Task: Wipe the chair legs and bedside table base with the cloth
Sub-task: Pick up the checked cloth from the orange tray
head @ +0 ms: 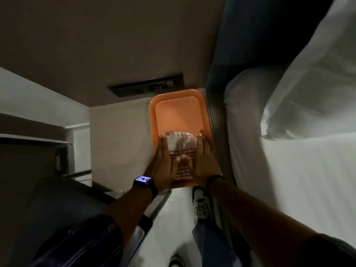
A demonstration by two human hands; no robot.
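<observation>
A folded cloth [182,144], pale with reddish stripes, lies at the near end of an orange tray [179,114]. The tray rests on the light top of the bedside table [119,135]. My left hand [162,166] lies along the cloth's left side and my right hand [205,160] along its right side, fingers stretched forward, thumbs meeting over the cloth's near part. Both hands touch the cloth; whether they grip it or only press on it I cannot tell. A lit watch [142,180] is on my left wrist. The table's base and any chair legs are out of sight.
A bed with white sheets [300,180] and a pillow [308,97] fills the right side. A dark socket panel [146,86] sits on the wall behind the tray. My shoe [201,203] stands on the pale floor below the table's edge. Dark furniture [38,160] stands at the left.
</observation>
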